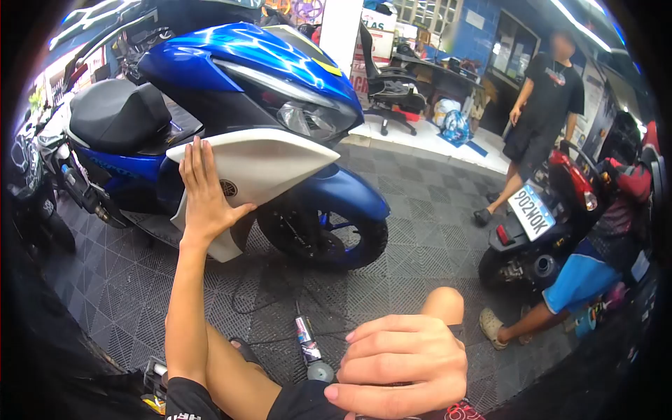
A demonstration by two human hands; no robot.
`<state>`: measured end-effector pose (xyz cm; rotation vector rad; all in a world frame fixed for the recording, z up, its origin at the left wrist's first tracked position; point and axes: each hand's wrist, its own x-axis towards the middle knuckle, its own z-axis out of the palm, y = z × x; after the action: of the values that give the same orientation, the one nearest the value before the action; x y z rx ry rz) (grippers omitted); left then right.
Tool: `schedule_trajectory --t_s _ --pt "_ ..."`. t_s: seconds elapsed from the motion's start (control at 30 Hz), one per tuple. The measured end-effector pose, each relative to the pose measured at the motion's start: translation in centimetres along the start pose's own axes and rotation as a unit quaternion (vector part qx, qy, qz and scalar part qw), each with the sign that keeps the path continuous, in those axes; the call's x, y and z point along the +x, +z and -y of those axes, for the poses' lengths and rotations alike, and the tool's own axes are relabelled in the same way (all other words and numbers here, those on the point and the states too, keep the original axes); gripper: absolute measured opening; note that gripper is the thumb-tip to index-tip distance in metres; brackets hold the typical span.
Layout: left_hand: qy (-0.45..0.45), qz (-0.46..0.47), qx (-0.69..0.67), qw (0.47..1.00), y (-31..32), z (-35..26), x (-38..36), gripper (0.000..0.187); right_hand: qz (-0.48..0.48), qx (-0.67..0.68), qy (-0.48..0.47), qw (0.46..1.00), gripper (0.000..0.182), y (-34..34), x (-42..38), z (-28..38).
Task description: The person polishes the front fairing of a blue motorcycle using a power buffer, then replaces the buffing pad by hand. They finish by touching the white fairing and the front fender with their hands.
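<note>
My left hand (204,199) lies flat on a white side panel (276,159) of a blue motor scooter (241,52). Its fingers point up and its thumb is out to the right, beside a small round emblem (229,187). In front of my raised knee (444,305) is my right hand (402,367), back up, fingers loosely bent with gaps between them. Nothing shows in it, though its palm is hidden. On the floor between my legs sits a corded power tool (306,339) with a round grey disc (320,371).
A dark cord (245,308) runs across the black tiled mat (427,210). At right, a person in blue shorts (584,276) is beside a motorcycle with a plate (532,212). Another person (549,105) stands behind. An office chair (388,84) and desk are at the back.
</note>
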<state>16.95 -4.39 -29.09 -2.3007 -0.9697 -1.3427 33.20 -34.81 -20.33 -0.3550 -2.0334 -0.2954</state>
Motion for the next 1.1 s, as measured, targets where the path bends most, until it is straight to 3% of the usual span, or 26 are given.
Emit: schedule_trajectory --t_s 0.13,0.33,0.73,1.1 --pt "0.004 0.007 0.002 1.0 0.0 0.3 -0.1 0.145 0.006 -0.007 0.017 1.0 0.021 -1.8 0.3 1.1" --pt "0.009 -0.008 0.025 1.0 -0.2 0.1 0.0 0.146 -0.028 -0.046 -0.043 0.998 0.021 -2.5 -0.9 1.0" --pt "0.012 -0.01 0.043 0.999 -0.4 -0.3 0.0 0.144 -0.039 -0.059 0.03 0.997 0.019 -3.9 -0.8 3.2" --pt "0.026 -0.025 0.045 0.998 -0.2 -0.1 0.0 0.143 -0.073 -0.092 0.021 0.993 0.017 -3.9 -0.8 4.2"
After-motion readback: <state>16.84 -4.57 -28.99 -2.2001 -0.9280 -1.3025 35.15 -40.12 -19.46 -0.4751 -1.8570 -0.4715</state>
